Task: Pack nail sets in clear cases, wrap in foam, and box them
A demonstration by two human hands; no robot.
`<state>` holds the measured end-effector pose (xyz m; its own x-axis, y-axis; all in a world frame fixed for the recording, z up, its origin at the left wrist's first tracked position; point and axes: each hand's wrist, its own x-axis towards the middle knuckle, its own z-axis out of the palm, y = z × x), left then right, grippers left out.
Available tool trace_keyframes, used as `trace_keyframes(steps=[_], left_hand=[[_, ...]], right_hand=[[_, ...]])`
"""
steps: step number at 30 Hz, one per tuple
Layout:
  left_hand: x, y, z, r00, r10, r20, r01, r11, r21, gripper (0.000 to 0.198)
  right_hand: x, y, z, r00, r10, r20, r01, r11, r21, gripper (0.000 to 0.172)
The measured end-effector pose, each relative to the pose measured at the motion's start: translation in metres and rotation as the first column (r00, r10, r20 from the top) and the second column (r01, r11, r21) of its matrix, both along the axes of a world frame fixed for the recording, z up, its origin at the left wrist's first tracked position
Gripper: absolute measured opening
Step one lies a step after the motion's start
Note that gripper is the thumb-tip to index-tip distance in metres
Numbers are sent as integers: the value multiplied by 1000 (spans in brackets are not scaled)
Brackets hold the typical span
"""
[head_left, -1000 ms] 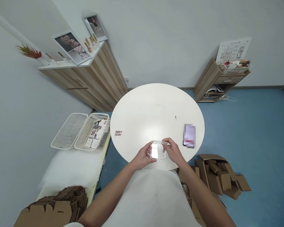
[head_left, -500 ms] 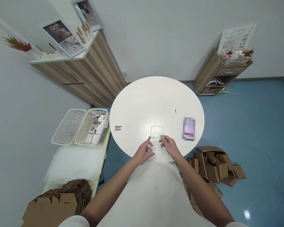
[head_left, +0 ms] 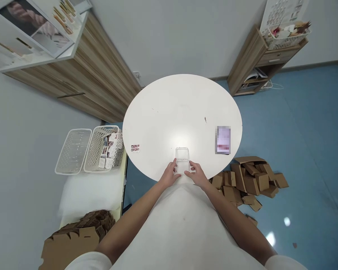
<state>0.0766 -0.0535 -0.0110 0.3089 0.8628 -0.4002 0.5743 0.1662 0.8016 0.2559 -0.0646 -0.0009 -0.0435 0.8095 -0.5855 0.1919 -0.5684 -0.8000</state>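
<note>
— How's the light?
— Bright, mostly even; a soft glare sits on the surface (head_left: 183,108) near the frame's centre, and two white glints mark the floor (head_left: 312,131) at lower right.
— Any distortion?
— The cabinet (head_left: 101,71) at upper left looks stretched. The case (head_left: 182,160) fades against the white, and pixel blocks obscure a lilac object (head_left: 223,140) right of centre.

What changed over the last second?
The lid of the clear case has swung open, away from the person. The right hand went from the case's far right corner to the right side of its base; the left hand stayed at the left side. Unchanged on the white table: pixelated purple item at right, small patterned card at left.
</note>
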Motion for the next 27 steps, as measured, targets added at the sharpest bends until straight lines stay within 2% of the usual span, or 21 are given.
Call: trace_keyframes(steps=[6, 11, 15, 21, 27], left_hand=[[2, 6, -9, 984, -43, -176, 31, 997, -67, 81], [1, 6, -11, 982, -57, -180, 33, 990, -134, 82], [-1, -5, -9, 992, 63, -110, -83, 978, -189, 82], [2, -23, -3, 965, 260, -16, -249, 902, -354, 72], [8, -10, -3, 930, 365, 44, -323, 868, -377, 67]], right_hand=[[-4, 3, -13, 999, 0, 34, 1, 1000, -17, 64], [-6, 4, -22, 999, 30, 38, -29, 999, -31, 64], [-2, 0, -25, 998, 10, 67, -5, 998, -68, 66], [4, -6, -17, 999, 40, 5, -39, 990, -135, 60], [-2, 8, -17, 999, 4, -43, -9, 994, -106, 56]])
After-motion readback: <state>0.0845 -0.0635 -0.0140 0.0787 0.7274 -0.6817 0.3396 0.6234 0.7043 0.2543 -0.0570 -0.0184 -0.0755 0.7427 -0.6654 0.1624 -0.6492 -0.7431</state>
